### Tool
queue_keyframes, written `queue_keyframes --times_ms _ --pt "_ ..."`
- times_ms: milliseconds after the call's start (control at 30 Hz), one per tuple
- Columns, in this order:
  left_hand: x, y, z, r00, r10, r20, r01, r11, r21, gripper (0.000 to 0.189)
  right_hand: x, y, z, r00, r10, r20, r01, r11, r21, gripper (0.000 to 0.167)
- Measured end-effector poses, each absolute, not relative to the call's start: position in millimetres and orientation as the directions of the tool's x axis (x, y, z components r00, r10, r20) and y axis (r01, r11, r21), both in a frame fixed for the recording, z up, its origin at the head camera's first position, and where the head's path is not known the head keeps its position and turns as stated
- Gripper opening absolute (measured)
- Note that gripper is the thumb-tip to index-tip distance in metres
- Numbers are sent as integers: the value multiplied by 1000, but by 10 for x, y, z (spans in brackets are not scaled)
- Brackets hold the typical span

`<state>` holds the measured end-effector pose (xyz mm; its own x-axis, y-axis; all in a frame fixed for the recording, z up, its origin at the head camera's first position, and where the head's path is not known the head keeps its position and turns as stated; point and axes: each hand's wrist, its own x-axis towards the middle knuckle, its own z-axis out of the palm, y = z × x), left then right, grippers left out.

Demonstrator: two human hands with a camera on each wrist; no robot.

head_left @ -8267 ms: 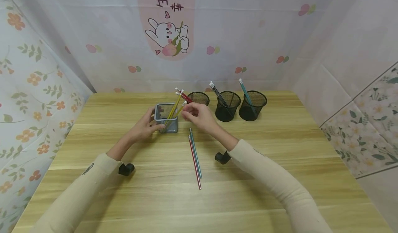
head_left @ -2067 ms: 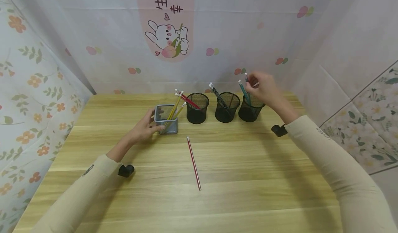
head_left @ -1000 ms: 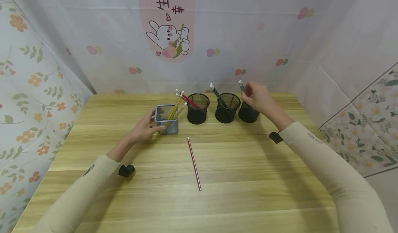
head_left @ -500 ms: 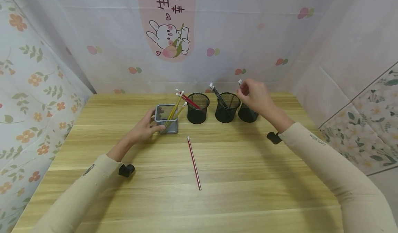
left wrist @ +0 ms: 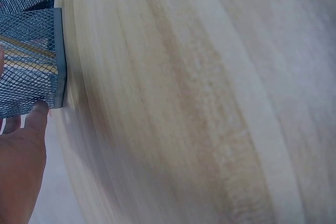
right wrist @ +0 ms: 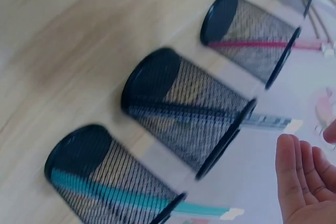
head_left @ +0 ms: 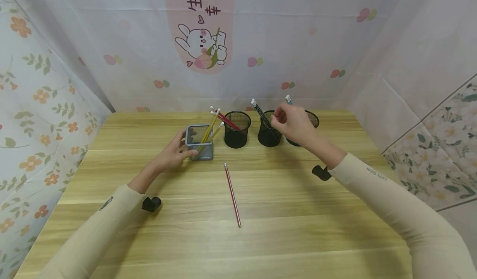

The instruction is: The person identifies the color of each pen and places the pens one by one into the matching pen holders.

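Observation:
My left hand grips a grey square mesh pencil holder, thumb at its front, with yellow pencils leaning inside. In the left wrist view a fingertip presses the holder's mesh side. My right hand, fingers loosely bent and holding nothing, hovers between the middle black mesh cup and the right black mesh cup, partly hiding both. Black pencils lean in the middle cup. Teal pencils stand in the right one. One red pencil lies on the table.
Left of the middle cup, another black mesh cup holds red pencils. The wooden table ends at a printed cloth behind the cups. Floral cloth hangs at the left side.
The teal pencil that lay beside the red one went into the right cup with my right hand. That hand has let go and moved left. My left hand stays on the grey holder.

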<state>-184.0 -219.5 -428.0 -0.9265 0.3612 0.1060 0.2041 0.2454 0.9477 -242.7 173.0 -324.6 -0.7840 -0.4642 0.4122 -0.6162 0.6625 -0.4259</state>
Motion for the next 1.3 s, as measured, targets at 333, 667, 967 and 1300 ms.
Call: queue_keyframes --times_ms 333,667,967,1300 --pt "-1834 -2197 -4277 -924 363 116 218 252 943 69 -2146 1394 -3398 -772 -575 269 -628 626 -463 9" --pt "-1850 -2200 -4293 -924 368 109 212 254 944 69 -1957 1083 -3583 -775 -616 140 -594 636 -493 13" --pt "-1844 -2192 -4280 -924 364 113 214 252 944 68 -1910 997 -3707 -777 -627 53 -545 629 -554 15" --pt "-1836 -2188 -4281 -921 369 122 218 230 948 68 -1851 857 -3826 -752 -655 -67 -523 656 -545 22"
